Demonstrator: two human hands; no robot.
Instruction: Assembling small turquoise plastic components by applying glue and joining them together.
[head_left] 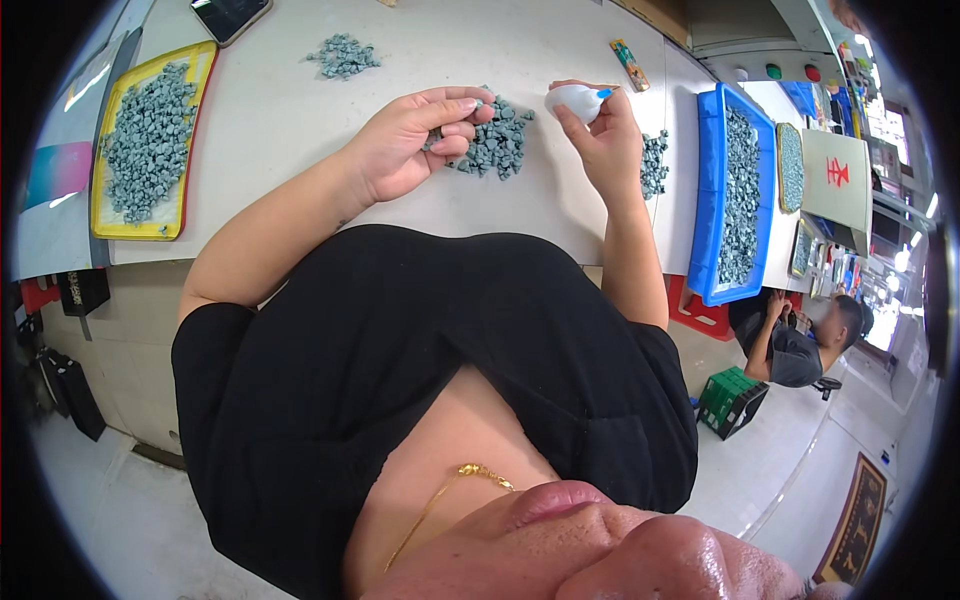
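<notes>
My left hand is closed over the table, thumb and forefinger pinched at a small grey-green piece that mostly hides behind the fingertips. More such pieces show by its curled fingers; whether they lie in the hand or on the table I cannot tell. Just right of it spreads a pile of small grey-green pieces. My right hand is wrapped round a white squeeze bottle with a blue tip, held tilted above the table, the tip pointing right. Beside that wrist lies a smaller heap of the same pieces.
A yellow tray of pieces stands at the left, a blue crate of them at the right. Farther back are a loose heap, a phone and a slim colourful packet. Another person sits at far right.
</notes>
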